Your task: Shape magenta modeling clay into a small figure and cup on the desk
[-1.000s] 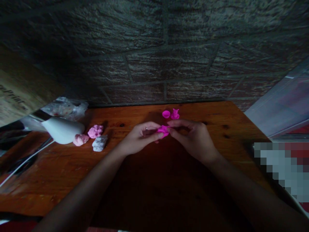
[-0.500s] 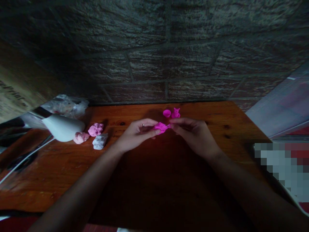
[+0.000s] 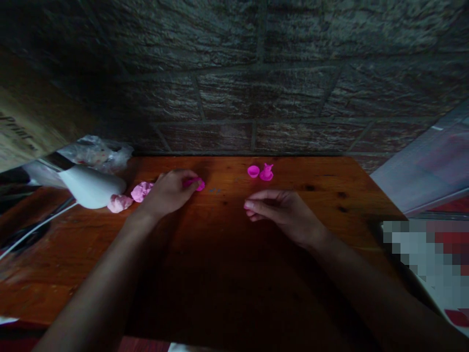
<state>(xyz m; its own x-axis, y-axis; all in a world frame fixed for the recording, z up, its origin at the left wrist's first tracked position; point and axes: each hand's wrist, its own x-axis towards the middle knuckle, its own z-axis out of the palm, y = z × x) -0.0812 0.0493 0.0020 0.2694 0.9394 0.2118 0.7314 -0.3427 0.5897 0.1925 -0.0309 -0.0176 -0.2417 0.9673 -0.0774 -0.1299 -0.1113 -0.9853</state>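
My left hand (image 3: pixel 169 193) is over the left part of the table, its fingers closed around a lump of magenta modelling clay (image 3: pixel 200 184) at table level. Whether the lump rests on the wood I cannot tell. Nearer the middle, my right hand (image 3: pixel 280 212) is raised with thumb and fingers pinched together; what they hold, if anything, is too small to make out. Behind it stand a small magenta cup (image 3: pixel 253 171) and a small magenta animal-like figure (image 3: pixel 266 172). Two pale pink clay lumps, one rougher (image 3: pixel 141 191) and one lower (image 3: pixel 119 203), lie left of my left hand.
A white rounded object (image 3: pixel 93 186) with a cable stands at the left, before a crumpled clear plastic bag (image 3: pixel 100 152). A cardboard box (image 3: pixel 29 117) juts in at upper left. The wooden table (image 3: pixel 223 274) meets a stone-patterned wall (image 3: pixel 227 98).
My left hand has moved left and down with the magenta clay, away from my right hand, and now covers the whitish lump. My right hand has shifted slightly down, still pinched.
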